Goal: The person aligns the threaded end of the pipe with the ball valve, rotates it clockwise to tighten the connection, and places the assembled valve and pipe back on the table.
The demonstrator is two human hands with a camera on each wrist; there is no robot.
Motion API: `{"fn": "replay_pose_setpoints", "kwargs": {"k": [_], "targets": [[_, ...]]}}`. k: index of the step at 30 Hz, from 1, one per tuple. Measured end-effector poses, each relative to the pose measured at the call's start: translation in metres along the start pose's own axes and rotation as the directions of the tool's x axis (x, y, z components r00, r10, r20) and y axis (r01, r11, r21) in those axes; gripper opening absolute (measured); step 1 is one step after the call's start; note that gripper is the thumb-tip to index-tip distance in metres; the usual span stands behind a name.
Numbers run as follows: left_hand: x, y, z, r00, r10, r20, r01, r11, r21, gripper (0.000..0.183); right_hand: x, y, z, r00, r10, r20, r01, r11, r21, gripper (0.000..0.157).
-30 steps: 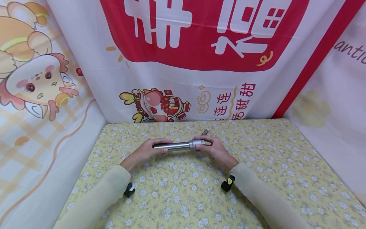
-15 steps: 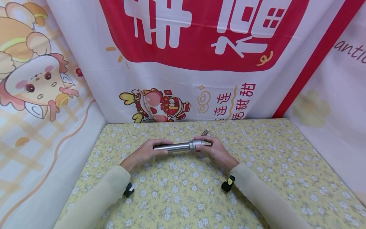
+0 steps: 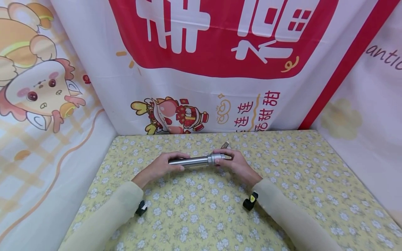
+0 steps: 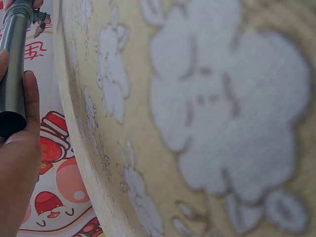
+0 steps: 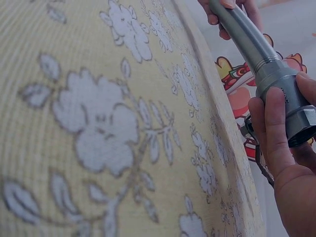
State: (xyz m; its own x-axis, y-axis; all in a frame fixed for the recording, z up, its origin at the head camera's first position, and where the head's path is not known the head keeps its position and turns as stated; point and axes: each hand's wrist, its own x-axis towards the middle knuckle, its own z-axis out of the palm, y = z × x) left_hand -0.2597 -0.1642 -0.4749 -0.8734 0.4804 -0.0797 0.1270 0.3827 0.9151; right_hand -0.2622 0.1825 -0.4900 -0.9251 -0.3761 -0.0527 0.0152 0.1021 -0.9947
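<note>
A shiny steel pipe (image 3: pixel 198 161) lies crosswise between both hands, low over the cloth; contact with the table cannot be told. Joined to its right end is a metal valve (image 3: pixel 214 159) with a thin lever (image 3: pixel 225 144) sticking out behind. My left hand (image 3: pixel 161 164) grips the pipe near its left end, thumb in front and fingers behind. Fingers and thumb of my right hand (image 3: pixel 237 163) hold the valve body. The right wrist view shows the valve's hex-shaped open end (image 5: pixel 303 123). In the left wrist view the pipe's dark end (image 4: pixel 12 123) sits in the left palm.
A yellow flowered cloth (image 3: pixel 194 209) covers the table. Printed white curtains hang at the back (image 3: pixel 188 80), left (image 3: pixel 62 146) and right (image 3: pixel 355 104), close to the table's edges. Small black devices are strapped at the left wrist (image 3: pixel 142 208) and right wrist (image 3: pixel 250 201).
The left thumb has shifted very slightly on the pipe. Pipe, valve and right hand look the same in all head frames.
</note>
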Motion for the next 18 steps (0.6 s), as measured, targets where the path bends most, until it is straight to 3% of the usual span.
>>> {"fn": "replay_pose_setpoints", "kwargs": {"k": [18], "targets": [[0.0003, 0.0018, 0.0007, 0.999, -0.038, 0.005, 0.038, 0.999, -0.014, 0.051, -0.0024, -0.0007, 0.0001, 1.0, -0.002, -0.004, 0.002, 1.0, 0.015, 0.052]]}}
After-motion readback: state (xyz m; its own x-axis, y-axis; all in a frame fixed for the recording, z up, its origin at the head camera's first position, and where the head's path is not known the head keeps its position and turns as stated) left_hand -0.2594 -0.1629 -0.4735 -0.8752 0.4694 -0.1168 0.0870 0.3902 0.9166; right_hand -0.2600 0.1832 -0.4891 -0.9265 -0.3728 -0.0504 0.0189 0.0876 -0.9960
